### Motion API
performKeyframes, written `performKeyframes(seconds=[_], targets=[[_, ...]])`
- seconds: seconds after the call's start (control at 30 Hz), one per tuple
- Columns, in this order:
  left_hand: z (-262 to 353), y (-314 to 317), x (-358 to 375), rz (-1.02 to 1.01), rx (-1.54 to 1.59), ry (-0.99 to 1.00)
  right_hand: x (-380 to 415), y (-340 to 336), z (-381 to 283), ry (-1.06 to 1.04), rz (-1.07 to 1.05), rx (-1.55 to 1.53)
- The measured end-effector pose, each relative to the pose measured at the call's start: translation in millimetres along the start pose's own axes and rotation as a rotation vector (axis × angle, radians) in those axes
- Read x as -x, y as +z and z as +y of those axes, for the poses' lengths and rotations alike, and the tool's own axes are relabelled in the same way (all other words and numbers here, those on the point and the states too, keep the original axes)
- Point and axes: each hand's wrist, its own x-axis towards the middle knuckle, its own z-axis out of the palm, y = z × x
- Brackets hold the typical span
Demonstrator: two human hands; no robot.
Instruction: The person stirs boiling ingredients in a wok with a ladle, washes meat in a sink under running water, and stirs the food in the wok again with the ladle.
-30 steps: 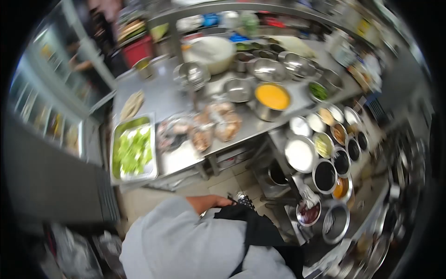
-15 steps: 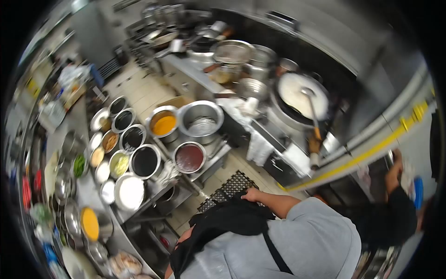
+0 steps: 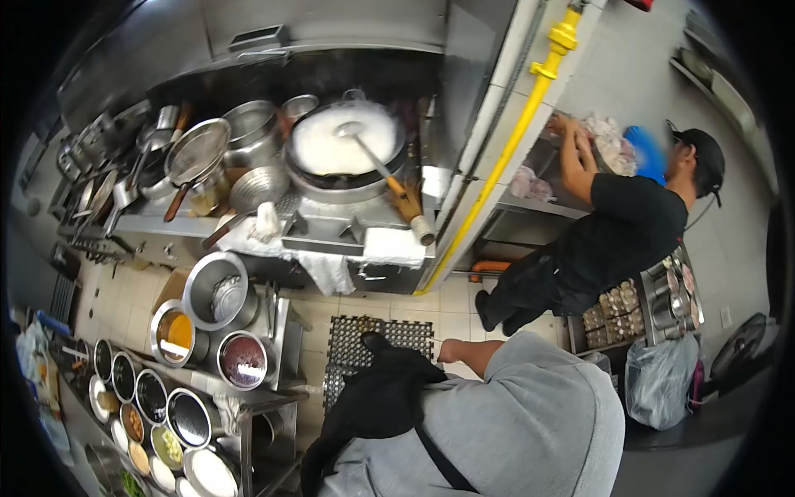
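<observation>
My right hand (image 3: pixel 448 351) is low in front of my grey sleeve, beside the black apron and above the floor mat. Its fingers look curled together; a thin pale thing shows near them, too small to name. My left hand is not visible. Ahead on the stove stands a large wok (image 3: pixel 326 157) of white, foamy liquid, with a wooden-handled ladle (image 3: pixel 378 163) lying across its rim. To the left are a steel pot (image 3: pixel 199 291), a container of orange liquid (image 3: pixel 160 332) and a container of dark red contents (image 3: pixel 243 361).
A co-worker in black (image 3: pixel 633 219) bends over a counter at the right. A yellow pipe (image 3: pixel 517 124) runs along the wall edge. A black perforated mat (image 3: pixel 410 335) lies on the tiled floor. Several food containers line the lower-left counter. A strainer (image 3: pixel 197 151) rests on the stove.
The view has swung right, bringing the stove to the centre and the co-worker fully into sight. My right hand is now away from the apron cloth it touched; my left hand has left view.
</observation>
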Motion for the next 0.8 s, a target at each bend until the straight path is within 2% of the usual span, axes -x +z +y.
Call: performKeyframes(seconds=[0.07, 0.1, 0.13, 0.17, 0.2, 0.27, 0.3, 0.43, 0.5, 0.53, 0.57, 0.6, 0.67, 0.7, 0.73, 0.77, 0.8], targets=[[9.8, 2.6, -10.0, -0.002, -0.044, 0.001, -26.3, 38.1, 24.1, -0.093, 0.049, 0.061], [13.7, 3.5, -13.1, -0.001, -0.063, -0.003, -68.3, 73.3, 49.0, -0.235, 0.086, 0.161], [16.8, 3.6, -18.1, -0.003, -0.075, -0.003, -55.9, 61.8, 37.9, -0.303, 0.318, 0.014], [17.3, 2.2, -21.3, 0.001, -0.094, 0.001, -45.4, 45.7, 30.9, -0.217, 0.194, 0.020], [18.5, 2.4, -25.9, 0.001, -0.107, 0.003, -5.5, -1.8, -0.4, -0.131, 0.071, 0.036], [18.6, 0.6, -29.3, 0.005, -0.125, 0.011, -52.6, 10.4, 16.4, -0.297, -0.011, 0.486], [18.1, 0.8, -29.2, 0.010, -0.131, 0.013, -67.2, 11.8, 15.9, -0.155, 0.088, 0.207], [0.6, -5.2, -27.3, 0.039, -0.132, 0.026, -50.0, -57.7, -28.0, -0.141, 0.060, 0.134], [-17.8, -8.0, -23.0, 0.052, -0.138, 0.046, -43.6, -72.1, -36.6, -0.160, 0.016, 0.126], [-33.9, -9.9, -17.5, 0.067, -0.151, 0.060, -44.4, -72.1, -38.1, -0.209, 0.115, 0.119], [-57.3, -14.5, -6.4, 0.098, -0.193, 0.092, -60.8, -67.3, -41.4, -0.284, 0.145, 0.176], [-79.2, -14.5, 0.0, 0.110, -0.354, 0.212, -80.5, -52.7, -30.7, -0.404, 0.178, 0.281], [-123.6, -4.1, 19.4, 0.236, -0.757, 0.550, -116.3, -35.3, -17.3, -0.674, 0.245, 0.490], [-141.5, 6.8, 24.1, 0.326, -0.873, 0.649, -92.6, -50.2, -29.8, -0.572, 0.188, 0.501], [-152.3, 14.0, 27.6, 0.360, -0.882, 0.595, -59.4, -67.0, -50.8, -0.259, 0.155, 0.094], [-158.6, 16.9, 35.0, 0.259, -0.668, 0.187, -50.7, -80.1, -76.1, -0.241, 0.036, 0.329], [-178.1, 21.8, 39.1, 0.299, -0.895, 0.389, -90.5, -51.4, -47.4, -0.130, 0.120, 0.208]])
